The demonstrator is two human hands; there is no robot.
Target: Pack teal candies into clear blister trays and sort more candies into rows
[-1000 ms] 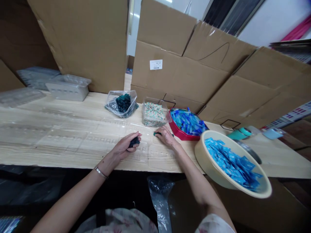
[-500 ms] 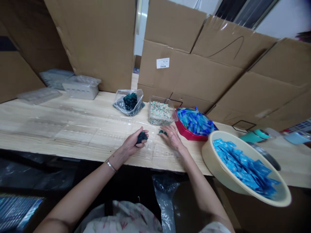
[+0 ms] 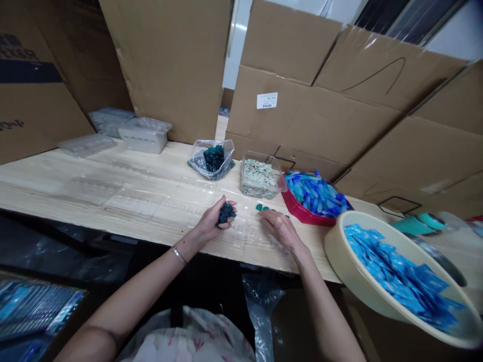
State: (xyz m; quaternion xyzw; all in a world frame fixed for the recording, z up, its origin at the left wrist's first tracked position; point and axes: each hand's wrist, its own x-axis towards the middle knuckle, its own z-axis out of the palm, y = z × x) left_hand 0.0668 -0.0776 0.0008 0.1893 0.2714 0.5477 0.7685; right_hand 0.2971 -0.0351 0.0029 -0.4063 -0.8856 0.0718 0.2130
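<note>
Quick look at the bench [image 3: 68, 186] setup, everything placed off the red tray [image 3: 292, 206]. Left hand [image 3: 208, 224] just left of that tray, curled tight around a clump of dark teal pieces [image 3: 226, 213], so grip clenched, with the clump poking out between fingers and thumb. Silver bangle [image 3: 179, 255] on that wrist. Right hand [image 3: 279, 230] closer in, right in front of the tray, lying loose and flat, grip released, nothing held as far as I can see. A few small teal pieces [image 3: 264, 207] just past those fingertips, on a clear plastic blister tray [image 3: 237, 236] lying under both hands. Also left of the red tray: a clear tub of patterned green-and-white pieces [image 3: 260, 176] right beside it, then a plastic bag of dark teal pieces [image 3: 211, 160] a bit farther along. Inside the red tray, a heap of blue pieces [image 3: 317, 195]. Off to its right and nearer, a tilted cream bowl [image 3: 341, 261] full of blue sachets [image 3: 396, 274]. Well to the left, more clear trays [image 3: 144, 134], with cardboard boxes [image 3: 313, 115] leaning behind everything.
</note>
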